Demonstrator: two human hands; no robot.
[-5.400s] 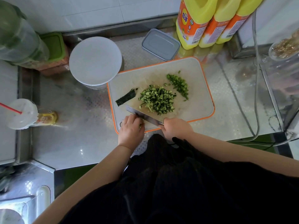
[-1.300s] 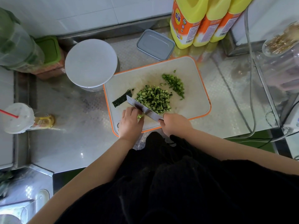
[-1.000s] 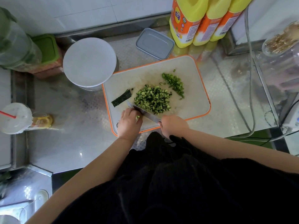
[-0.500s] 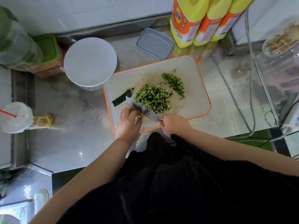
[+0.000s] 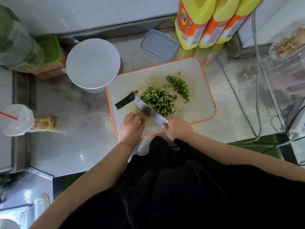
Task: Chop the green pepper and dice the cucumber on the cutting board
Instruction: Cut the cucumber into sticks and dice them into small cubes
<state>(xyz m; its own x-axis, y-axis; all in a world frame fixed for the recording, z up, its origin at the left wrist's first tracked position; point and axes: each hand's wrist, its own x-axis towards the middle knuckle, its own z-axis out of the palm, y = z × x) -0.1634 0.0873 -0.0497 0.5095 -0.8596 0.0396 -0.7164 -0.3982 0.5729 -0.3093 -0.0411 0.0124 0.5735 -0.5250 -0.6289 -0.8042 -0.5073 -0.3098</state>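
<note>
Gripping knife (image 5: pixel 149 112), right hand (image 5: pixel 177 129); blade points up-left; left hand (image 5: pixel 131 128) pinching cucumber bit.

Diced cucumber (image 5: pixel 158 101) lies heaped mid cutting board (image 5: pixel 198 90). Chopped green pepper (image 5: pixel 179 85) sits just right of it. A dark peel strip (image 5: pixel 125 102) lies left.

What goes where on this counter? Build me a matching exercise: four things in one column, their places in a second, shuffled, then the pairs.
Things
1. knife
2. dark peel strip
3. yellow bottles
4. white round lid

Places
A. beyond the cutting board's far right corner
B. left of the board's far corner
C. on the board, left of the diced cucumber
D. in the right hand

Pairs: 1-D, 2-C, 3-A, 4-B
</note>
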